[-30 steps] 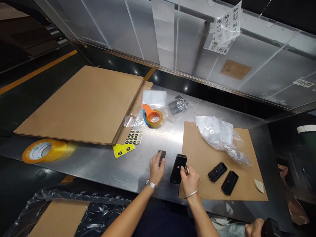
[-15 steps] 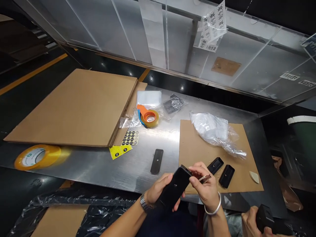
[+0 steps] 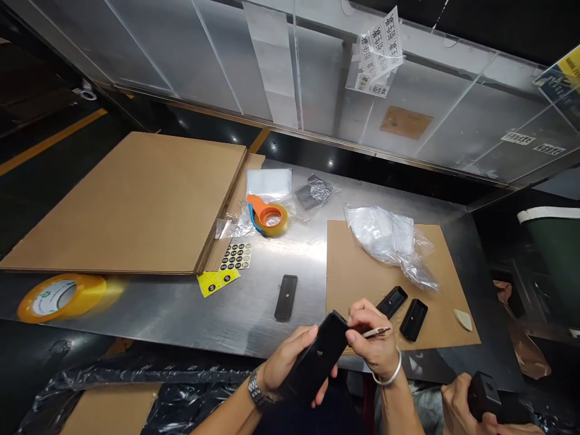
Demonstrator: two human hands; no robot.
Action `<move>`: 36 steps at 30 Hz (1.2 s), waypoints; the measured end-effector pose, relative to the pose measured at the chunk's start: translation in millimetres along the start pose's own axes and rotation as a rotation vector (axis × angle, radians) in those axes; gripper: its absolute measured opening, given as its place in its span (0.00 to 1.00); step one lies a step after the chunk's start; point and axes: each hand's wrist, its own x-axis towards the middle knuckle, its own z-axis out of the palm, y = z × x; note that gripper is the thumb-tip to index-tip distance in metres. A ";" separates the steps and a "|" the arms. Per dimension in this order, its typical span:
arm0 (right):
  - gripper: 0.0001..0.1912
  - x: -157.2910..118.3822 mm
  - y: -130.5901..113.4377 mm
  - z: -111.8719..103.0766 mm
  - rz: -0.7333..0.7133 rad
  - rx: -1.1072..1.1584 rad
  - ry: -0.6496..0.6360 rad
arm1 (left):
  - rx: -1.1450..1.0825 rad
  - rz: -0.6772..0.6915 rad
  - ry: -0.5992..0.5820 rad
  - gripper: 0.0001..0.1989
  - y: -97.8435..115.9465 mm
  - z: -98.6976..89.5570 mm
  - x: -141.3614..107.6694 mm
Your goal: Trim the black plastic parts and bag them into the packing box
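Observation:
My left hand [image 3: 290, 359] is closed around a long black plastic case [image 3: 319, 356], held tilted above the table's front edge. My right hand [image 3: 374, 338] pinches a slim pointed tool [image 3: 377, 331]; its pale end sticks out to the right, and the other end is hidden by my fingers. Those fingers are at the case's upper right edge. Two open black trays [image 3: 414, 320] lie beyond my right hand on a cardboard sheet [image 3: 342, 266]. A flat black plate [image 3: 286, 297] rests on the metal table, ahead of the case.
Stacked cardboard [image 3: 136, 205] covers the table's left. Around it are a tape roll [image 3: 58, 298], a tape dispenser [image 3: 268, 216] and sticker sheets [image 3: 235, 257]. Clear plastic bags [image 3: 385, 235] and a cream wedge [image 3: 463, 320] lie on the cardboard sheet. Another person's hands [image 3: 460, 402] hold a black object at lower right.
The tool in my right hand has turned, so its pale end now points more level to the right. The case stays in my left hand, and the view has shifted slightly.

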 end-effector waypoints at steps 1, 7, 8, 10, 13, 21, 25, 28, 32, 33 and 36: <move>0.05 -0.4 1.9 0.6 0.001 0.003 0.020 | 0.004 -0.010 0.015 0.26 -0.2 1.3 0.3; 0.06 -3.6 11.8 0.8 0.067 0.078 0.055 | 0.008 -0.026 0.080 0.26 2.6 6.9 3.0; 0.06 -4.0 13.3 0.3 0.082 0.083 0.051 | 0.007 -0.028 0.086 0.26 2.3 7.0 3.6; 0.06 -4.1 18.2 0.1 0.116 0.105 0.066 | 0.012 -0.042 0.092 0.27 0.2 6.2 5.6; 0.12 -2.1 35.6 4.7 0.221 0.147 0.191 | 0.016 -0.028 0.143 0.26 -6.2 0.4 13.3; 0.20 -16.8 132.7 14.5 0.492 -0.087 0.631 | 0.731 0.246 0.734 0.21 -21.1 -74.3 66.1; 0.20 -45.0 162.6 -11.9 0.585 -0.303 0.820 | 0.998 0.255 0.891 0.17 -28.9 -112.2 88.2; 0.18 -61.8 172.9 -36.5 0.655 -0.475 0.933 | 1.180 0.266 0.947 0.20 -35.9 -124.6 97.6; 0.16 -71.1 184.6 -61.9 0.736 -0.640 0.998 | 1.374 0.293 0.991 0.24 -42.9 -131.0 104.6; 0.16 -71.9 187.8 -66.5 0.754 -0.669 1.003 | 1.416 0.299 1.006 0.24 -44.2 -132.4 105.7; 0.17 -72.6 195.2 -75.1 0.787 -0.733 0.997 | 1.533 0.330 1.045 0.23 -47.4 -136.4 107.5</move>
